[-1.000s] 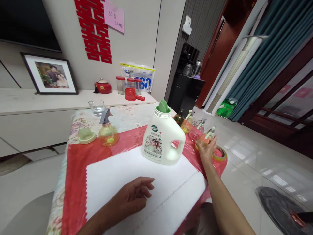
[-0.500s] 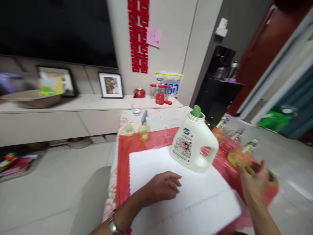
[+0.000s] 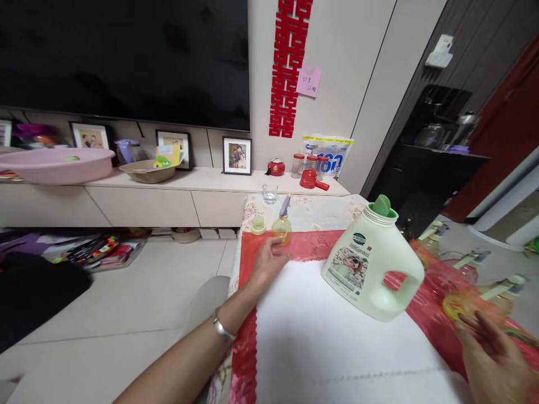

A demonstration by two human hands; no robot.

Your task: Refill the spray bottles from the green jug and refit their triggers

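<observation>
My left hand (image 3: pixel 269 262) stretches forward over the red cloth (image 3: pixel 315 247), fingers loosely apart, its tips at the base of a small yellow spray bottle (image 3: pixel 282 226). A pale green cap (image 3: pixel 258 225) lies just left of that bottle. My right hand (image 3: pixel 490 350) is at the lower right, blurred, fingers spread, just below a yellow-orange spray bottle (image 3: pixel 465 303). A white detergent jug (image 3: pixel 370 264) with a green spout stands between the hands on a white cloth (image 3: pixel 337 336).
More small spray bottles (image 3: pixel 458 264) stand along the table's right edge. A drinking glass (image 3: pixel 270 193) sits at the far end. Behind is a low cabinet (image 3: pixel 168 196) with photo frames, a pink basin (image 3: pixel 54 165), red-lidded jars and a red pot. Clutter lies on the floor at left.
My left hand moved forward from the white cloth to the yellow spray bottle. My right hand drew back toward me from the bottles. The view swung left.
</observation>
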